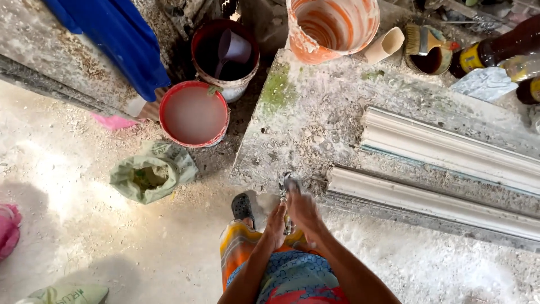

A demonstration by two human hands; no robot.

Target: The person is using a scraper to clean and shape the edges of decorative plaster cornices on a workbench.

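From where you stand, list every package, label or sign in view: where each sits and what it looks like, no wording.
Green sack: on the dusty floor below the red-rimmed bucket, crumpled, open-topped, pale green.
Brown bottle: top right on the slab, lying tilted, dark brown with a yellow label band.
Second bottle: right edge, mostly cut off, dark with a yellow label.
Silvery wrapper: beside the bottles, crumpled, grey-white.
No signs or screens.

Small grey metal tool [290, 186], upright btwn both hands, at slab edge
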